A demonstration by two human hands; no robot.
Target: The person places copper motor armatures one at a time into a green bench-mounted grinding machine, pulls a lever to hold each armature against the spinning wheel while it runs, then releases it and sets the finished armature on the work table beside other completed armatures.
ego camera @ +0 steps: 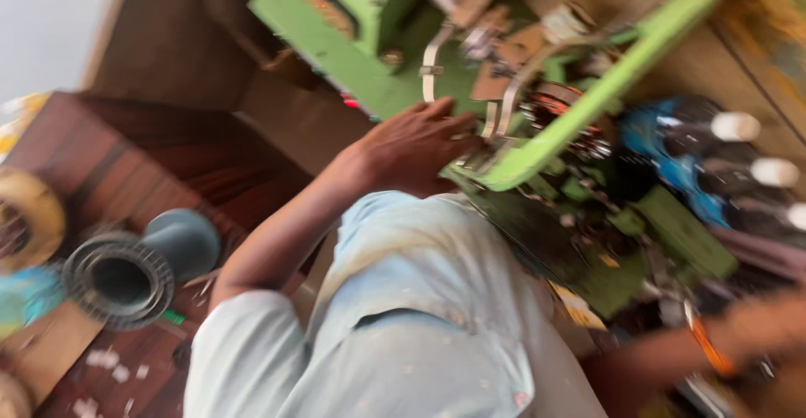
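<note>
The green machine [537,154] stands at the top and middle of the blurred view. The left hand [416,145] lies on its slanted green bar, fingers together and flat. The right hand [768,326] is at the lower right; its fingers cannot be told. On the dark wooden worktop [126,149] at the left lies a grey flanged pipe fitting [138,267].

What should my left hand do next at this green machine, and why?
Probably hold the left hand steady a moment. It rests on the green machine beside the curved metal strips, and the view is blurred, so its grip is unclear. The right hand is low and apart.
</note>
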